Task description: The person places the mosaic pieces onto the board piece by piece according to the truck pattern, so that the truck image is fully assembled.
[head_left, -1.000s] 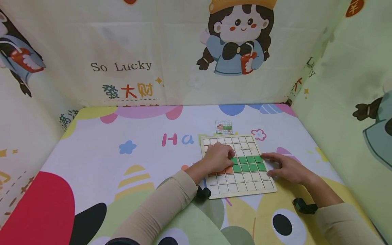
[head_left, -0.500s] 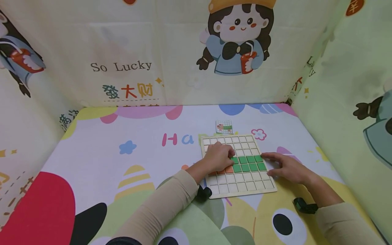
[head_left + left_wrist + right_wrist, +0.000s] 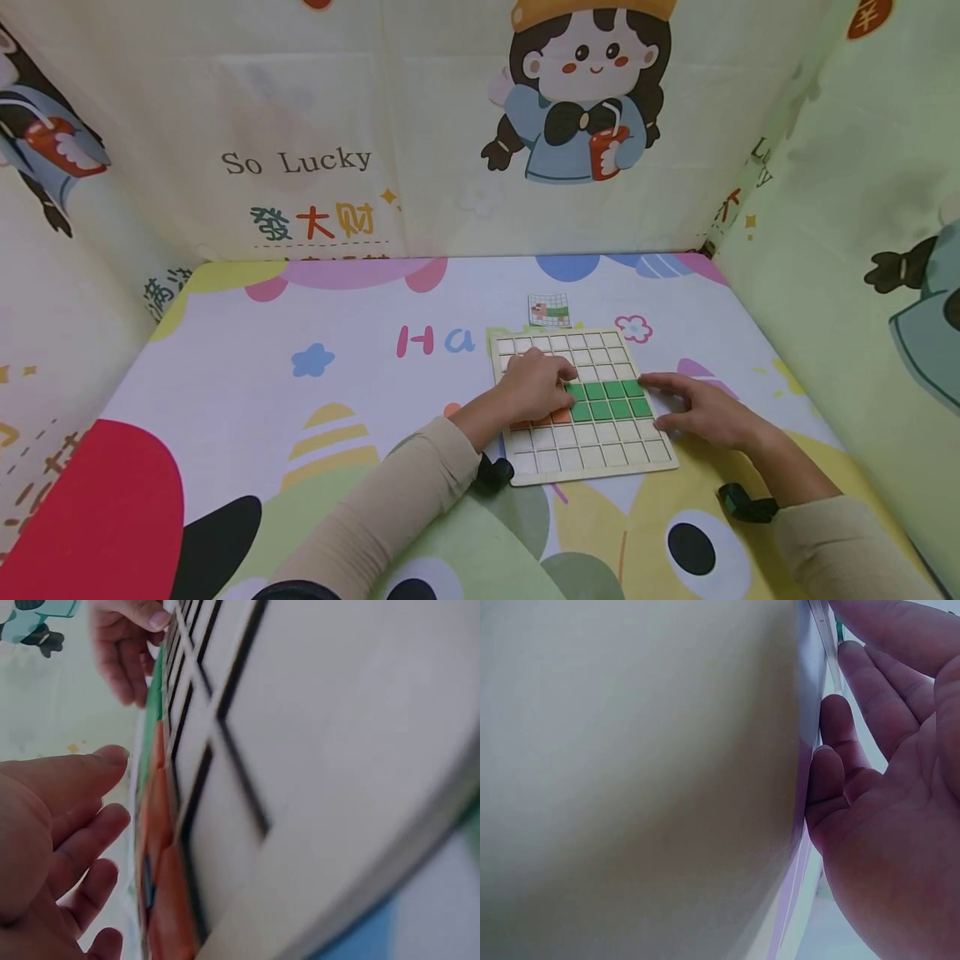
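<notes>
A pale gridded board (image 3: 592, 458) lies on the table, with two rows of green tiles (image 3: 615, 400) set in its right half. Orange tiles (image 3: 551, 418) sit to their left, partly hidden by my left hand (image 3: 534, 385). That hand hovers over the board with loosely bent fingers, the fingertips close to the leftmost green tiles. In the left wrist view nothing shows between its thumb and fingers, and orange tiles (image 3: 171, 900) stand beside them. My right hand (image 3: 701, 408) touches the board's right edge with its fingertips, its fingers mostly extended.
A small picture card (image 3: 549, 311) with a gridded pattern lies just behind the board. The tabletop (image 3: 360, 325) carries a colourful printed cover, and printed cloth walls (image 3: 442, 125) rise at the back and both sides.
Almost nothing differs. My left fingertips shift very slightly by the green tiles, while my right hand and the board stay in place.
</notes>
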A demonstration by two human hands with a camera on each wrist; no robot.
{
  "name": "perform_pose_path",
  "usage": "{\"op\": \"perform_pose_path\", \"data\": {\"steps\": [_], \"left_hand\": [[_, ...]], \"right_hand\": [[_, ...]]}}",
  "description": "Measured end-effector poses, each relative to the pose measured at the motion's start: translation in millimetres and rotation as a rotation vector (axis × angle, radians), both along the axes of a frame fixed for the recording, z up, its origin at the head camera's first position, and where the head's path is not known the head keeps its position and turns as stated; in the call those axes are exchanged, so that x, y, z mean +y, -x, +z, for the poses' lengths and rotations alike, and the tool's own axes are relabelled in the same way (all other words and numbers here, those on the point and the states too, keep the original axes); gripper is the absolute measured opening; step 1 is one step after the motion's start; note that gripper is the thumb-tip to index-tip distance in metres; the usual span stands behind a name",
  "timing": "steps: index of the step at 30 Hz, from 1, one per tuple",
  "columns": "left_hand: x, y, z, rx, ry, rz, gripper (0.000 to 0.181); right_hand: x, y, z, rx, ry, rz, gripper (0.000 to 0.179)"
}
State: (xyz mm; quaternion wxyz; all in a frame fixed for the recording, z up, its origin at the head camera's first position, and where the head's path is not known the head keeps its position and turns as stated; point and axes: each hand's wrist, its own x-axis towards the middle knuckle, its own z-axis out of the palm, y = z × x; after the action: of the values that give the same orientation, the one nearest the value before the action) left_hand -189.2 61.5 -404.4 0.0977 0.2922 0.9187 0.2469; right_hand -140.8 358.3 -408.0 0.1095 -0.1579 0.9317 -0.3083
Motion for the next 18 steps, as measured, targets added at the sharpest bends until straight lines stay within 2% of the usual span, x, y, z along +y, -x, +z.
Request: {"op": "perform_pose_path", "data": {"steps": [8,15,18], "left_hand": [[-18.8,1.3,12.8,-0.023,-0.006,-0.029,0.046],[-42.8,3.0,18.3,-0.106,-0.133,-0.025,0.049],[-52.3,3.0,20.1,-0.121,-0.161,-0.018,0.052]], "right_hand": [[-0.5,-0.6,0.2,-0.001,-0.003,-0.003,0.064],[-1.8,-0.6,0.7,-0.010,0.007,-0.006,0.065],[-2.2,-0.7,1.3,-0.013,0.010,-0.007,0.065]]}}
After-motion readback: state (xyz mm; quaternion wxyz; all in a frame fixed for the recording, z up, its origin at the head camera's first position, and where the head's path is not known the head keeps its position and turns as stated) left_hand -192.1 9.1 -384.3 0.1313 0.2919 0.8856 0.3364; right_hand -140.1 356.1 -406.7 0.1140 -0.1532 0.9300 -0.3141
